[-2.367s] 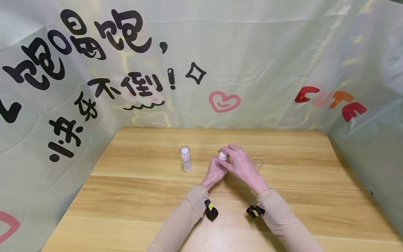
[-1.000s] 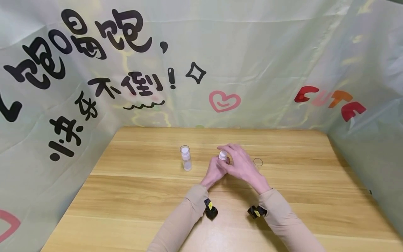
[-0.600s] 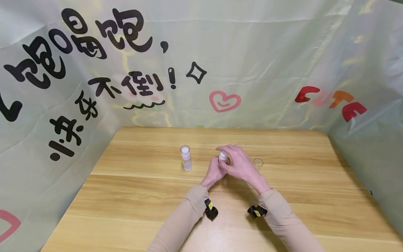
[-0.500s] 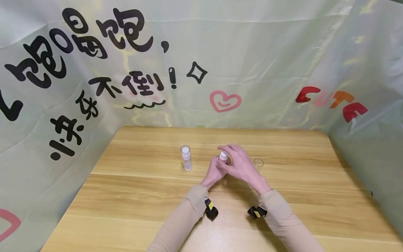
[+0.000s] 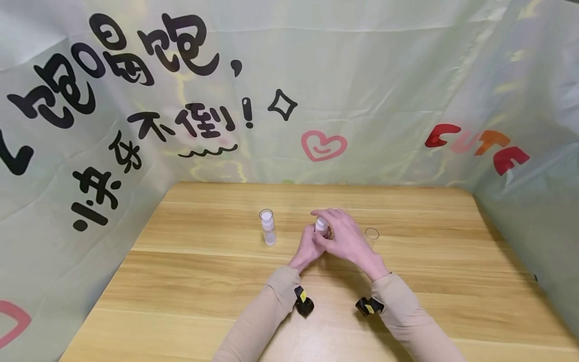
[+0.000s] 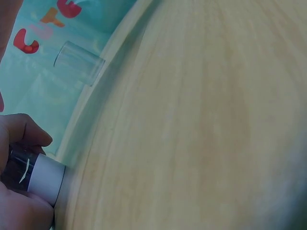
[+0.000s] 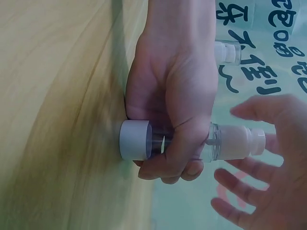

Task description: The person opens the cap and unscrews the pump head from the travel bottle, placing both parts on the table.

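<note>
In the middle of the table, my left hand (image 5: 310,246) grips a small clear pump bottle (image 7: 235,142) around its body. The bottle stands upright, its white base (image 7: 135,140) right at the tabletop. Above the grip, the white pump top shows in the right wrist view. My right hand (image 5: 346,236) is spread around that top, thumb and fingers loosely bent and a gap between thumb and pump. A second pump bottle (image 5: 269,231), under a clear cap, stands upright to the left. To the right of my hands, a loose clear cap (image 6: 79,62) stands on the table.
The wooden table (image 5: 194,291) reaches back to a printed cloth screen (image 5: 389,90) that also rises on both sides. Black wrist cameras sit at both cuffs, close over the table.
My right fingers, closer around the pump top earlier, have spread, and the thumb sits slightly lower. The left hand keeps its grip; bottles and loose cap stay put.
</note>
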Motion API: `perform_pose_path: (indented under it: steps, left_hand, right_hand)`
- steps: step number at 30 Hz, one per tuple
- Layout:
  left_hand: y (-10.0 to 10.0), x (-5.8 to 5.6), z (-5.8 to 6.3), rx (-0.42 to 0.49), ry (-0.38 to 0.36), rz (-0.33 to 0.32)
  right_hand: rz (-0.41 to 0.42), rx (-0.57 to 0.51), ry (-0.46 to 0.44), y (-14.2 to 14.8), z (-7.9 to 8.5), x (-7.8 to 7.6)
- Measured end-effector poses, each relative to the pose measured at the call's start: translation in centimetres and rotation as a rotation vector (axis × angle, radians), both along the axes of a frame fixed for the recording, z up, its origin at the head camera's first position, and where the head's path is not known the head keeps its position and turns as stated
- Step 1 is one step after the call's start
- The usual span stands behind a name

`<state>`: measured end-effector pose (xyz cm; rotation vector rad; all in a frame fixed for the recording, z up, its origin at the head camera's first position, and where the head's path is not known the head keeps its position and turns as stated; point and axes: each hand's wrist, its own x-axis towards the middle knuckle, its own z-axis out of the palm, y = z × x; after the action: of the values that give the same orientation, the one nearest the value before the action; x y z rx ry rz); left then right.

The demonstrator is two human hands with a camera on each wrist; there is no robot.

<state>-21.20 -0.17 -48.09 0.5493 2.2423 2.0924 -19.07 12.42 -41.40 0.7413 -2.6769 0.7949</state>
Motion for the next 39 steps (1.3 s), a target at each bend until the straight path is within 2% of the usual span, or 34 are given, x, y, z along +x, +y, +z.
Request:
perform_pose_path:
  steps: [2, 4, 7, 10, 14, 17, 20, 22, 25, 27, 30, 31, 34, 37, 39]
  left_hand:
    - [0.2, -0.5, -1.0, 0.029, 0.005, -0.007]
    - [0.2, -0.5, -1.3, 0.031, 0.018, -0.001]
    - [0.2, -0.6, -1.4, -0.014, 0.041, 0.024]
    - [0.2, -0.6, -1.3, -0.044, 0.033, 0.038]
    - [0.3, -0.6, -1.4, 0.010, 0.019, 0.015]
    - [0.3, -0.5, -1.4, 0.012, 0.036, 0.010]
    - [0.3, -0.5, -1.5, -0.023, 0.058, 0.023]
    - [0.4, -0.6, -1.5, 0.036, 0.020, 0.001]
    - [0.5, -0.5, -1.2, 0.048, 0.007, 0.002]
    - [0.3, -0.1, -0.2, 0.045, 0.009, 0.003]
    - [0.1, 0.7, 0.9, -0.013, 0.059, 0.032]
    - [0.1, 0.8, 0.9, -0.028, 0.081, 0.047]
    - [0.3, 0.2, -0.3, -0.063, 0.097, 0.074]
    - [0.5, -0.5, -1.6, 0.053, 0.011, 0.036]
    - [0.5, -0.6, -1.8, 0.110, -0.038, 0.012]
  right_hand:
    - [-0.024, 0.008, -0.004, -0.1, 0.0, 0.0]
    - [-0.050, 0.011, -0.002, -0.1, -0.1, 0.0]
    - [-0.065, 0.002, 0.007, -0.1, 0.0, 0.0]
    - [-0.038, -0.010, 0.020, -0.1, -0.1, 0.0]
    - [-0.002, -0.025, 0.008, -0.1, -0.1, 0.0]
    - [-0.012, -0.032, -0.018, -0.2, -0.2, 0.0]
    - [-0.033, -0.038, -0.030, -0.2, -0.1, 0.1]
    - [-0.042, -0.043, -0.030, -0.3, -0.1, 0.1]
    - [-0.027, -0.051, -0.018, -0.3, -0.2, 0.0]
    - [-0.008, -0.053, -0.013, -0.3, -0.2, 0.0]
    - [0.018, -0.058, -0.012, -0.4, -0.3, 0.0]
    - [0.017, -0.058, -0.015, -0.4, -0.3, 0.0]
    - [0.001, -0.064, -0.030, -0.4, -0.3, 0.1]
    - [-0.023, -0.067, -0.044, -0.4, -0.4, 0.0]
    - [-0.031, -0.064, -0.047, -0.5, -0.5, 0.0]
